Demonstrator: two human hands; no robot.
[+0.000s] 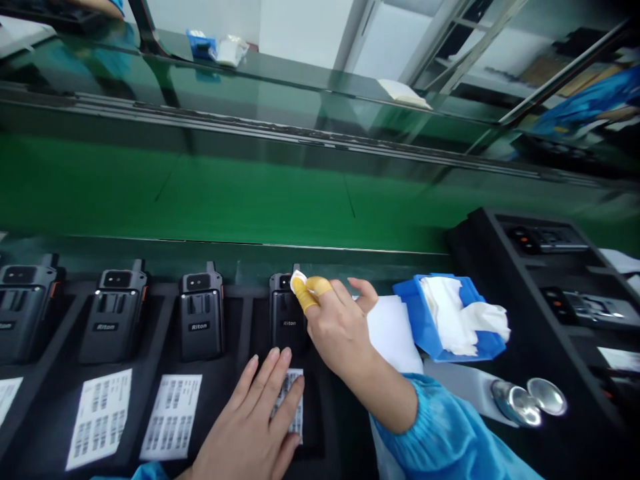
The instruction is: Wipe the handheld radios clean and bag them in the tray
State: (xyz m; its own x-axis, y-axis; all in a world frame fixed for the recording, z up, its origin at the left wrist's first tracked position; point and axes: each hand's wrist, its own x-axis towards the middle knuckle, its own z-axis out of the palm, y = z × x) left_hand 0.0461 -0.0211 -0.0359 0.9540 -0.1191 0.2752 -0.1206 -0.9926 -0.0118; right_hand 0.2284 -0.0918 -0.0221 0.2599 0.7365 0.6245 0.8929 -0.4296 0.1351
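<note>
Apparently, the right hand (345, 327) is pinching a white tissue (299, 275) and wiping the handset (288, 323) left of the blue box (417, 320), the left hand (253, 423) spread, any further stroke needing light pressure.

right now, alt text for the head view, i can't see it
The right hand, in yellow finger covers, holds a white wipe at a black handset; the left hand covers part of a barcode label. More handsets lie to the left, a blue tissue box to the right.

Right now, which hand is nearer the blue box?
Right. The right hand is left of the blue box, holding a wipe at the radio; the left hand is farther left, over a label.
</note>
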